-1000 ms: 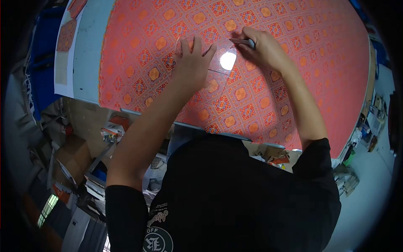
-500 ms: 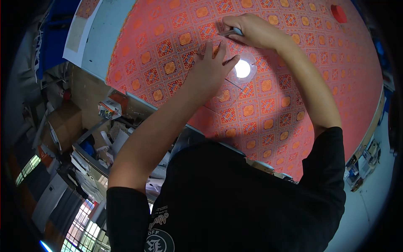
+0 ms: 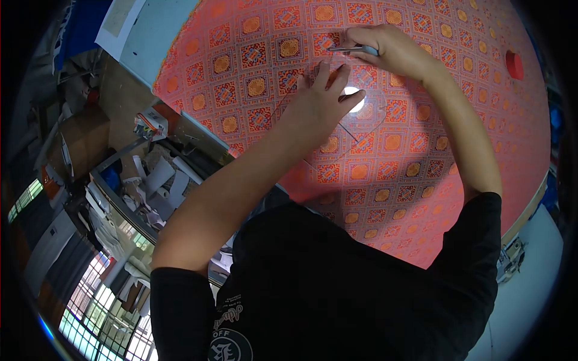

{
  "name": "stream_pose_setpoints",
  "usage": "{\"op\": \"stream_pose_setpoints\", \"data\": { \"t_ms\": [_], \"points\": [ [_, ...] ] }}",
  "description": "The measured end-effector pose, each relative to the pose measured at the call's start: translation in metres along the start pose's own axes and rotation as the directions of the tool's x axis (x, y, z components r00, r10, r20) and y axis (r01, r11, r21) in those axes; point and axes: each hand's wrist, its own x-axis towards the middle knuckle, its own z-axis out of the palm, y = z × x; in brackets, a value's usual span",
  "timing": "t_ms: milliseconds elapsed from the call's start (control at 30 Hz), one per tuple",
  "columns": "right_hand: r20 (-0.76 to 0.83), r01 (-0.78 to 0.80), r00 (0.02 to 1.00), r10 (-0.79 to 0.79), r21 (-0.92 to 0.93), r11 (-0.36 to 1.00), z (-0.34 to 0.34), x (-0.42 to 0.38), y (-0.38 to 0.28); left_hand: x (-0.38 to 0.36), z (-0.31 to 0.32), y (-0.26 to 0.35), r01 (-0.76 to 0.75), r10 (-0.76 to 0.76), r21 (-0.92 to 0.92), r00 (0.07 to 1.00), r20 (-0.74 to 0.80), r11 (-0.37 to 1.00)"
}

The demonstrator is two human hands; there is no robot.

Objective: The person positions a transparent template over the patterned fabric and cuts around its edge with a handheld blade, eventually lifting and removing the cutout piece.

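My left hand (image 3: 319, 108) rests with its fingers spread on a clear, see-through sheet (image 3: 378, 120) with a curved edge. This sheet lies over a red and orange patterned fabric (image 3: 391, 144), and a bright white glare shows beside my thumb. A thin dark line runs across the sheet below that hand. Beyond it, my right hand (image 3: 394, 51) is closed around a slim tool with a blue-grey handle (image 3: 368, 50). The tool's thin metallic end points left, close over the fabric just past my left fingertips. What kind of tool it is, I cannot tell.
A red round object (image 3: 513, 65) sits on the fabric at the far right. The pale blue table edge (image 3: 147, 45) shows at the left. Below the table stand a cardboard box (image 3: 87, 135) and a rack with white rolls and papers (image 3: 159, 180).
The whole view has shifted, so the red object appears lower and farther right. Both hands appear slightly farther right. The tool now lies more level, with more of its length showing.
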Motion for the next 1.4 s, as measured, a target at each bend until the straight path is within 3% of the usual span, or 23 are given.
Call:
{"op": "stream_pose_setpoints", "data": {
  "t_ms": [100, 233, 333, 400, 433, 500, 633, 700, 933, 1033, 1400],
  "points": [
    [-0.028, 0.039, 0.999, -0.039, -0.019, 0.999, 0.001, -0.001, 0.002, -0.001, 0.000, 0.000, -0.039, 0.039, 0.008, 0.993, -0.115, 0.999],
    [-0.045, -0.017, 0.999, 0.015, -0.035, 0.999, 0.006, -0.008, -0.008, -0.004, 0.001, -0.002, -0.011, 0.010, -0.008, 0.997, -0.073, 1.000],
    [-0.142, -0.110, 0.984, 0.109, 0.004, 0.994, 0.016, -0.011, -0.024, -0.007, 0.008, -0.004, -0.053, 0.054, 0.010, 0.986, -0.158, 0.999],
    [-0.232, -0.304, 0.920, 0.317, 0.089, 0.948, 0.021, -0.013, -0.045, -0.008, 0.008, -0.003, -0.031, 0.036, 0.034, 0.985, -0.169, 0.999],
    [-0.229, -0.303, 0.921, 0.315, 0.086, 0.949, 0.024, -0.013, -0.050, -0.009, 0.008, -0.001, -0.028, 0.033, 0.032, 0.985, -0.172, 0.999],
    [-0.212, -0.399, 0.886, 0.413, 0.108, 0.911, 0.031, -0.014, -0.058, -0.011, 0.008, 0.001, 0.058, -0.054, 0.079, 0.997, -0.056, 0.995],
    [-0.287, -0.409, 0.859, 0.424, 0.114, 0.905, 0.044, -0.014, -0.065, -0.011, 0.004, 0.003, 0.081, -0.079, 0.025, 0.995, -0.063, 0.996],
    [-0.351, -0.400, 0.846, 0.401, 0.079, 0.913, 0.048, -0.013, -0.066, -0.011, 0.000, 0.004, 0.102, -0.102, 0.002, 0.994, 0.041, 0.995],
    [-0.319, -0.409, 0.862, 0.393, 0.019, 0.912, 0.049, -0.005, -0.063, -0.011, 0.001, 0.000, 0.073, -0.073, -0.022, 0.997, -0.026, 0.997],
    [-0.371, -0.407, 0.855, 0.363, -0.044, 0.913, 0.055, 0.000, -0.065, -0.010, -0.007, 0.002, 0.085, -0.080, -0.063, 0.994, 0.079, 0.994],
    [-0.538, -0.449, 0.759, 0.367, -0.025, 0.893, 0.083, -0.005, -0.073, -0.009, -0.016, -0.006, 0.001, -0.002, 0.012, 0.993, 0.120, 1.000]
  ]
}}
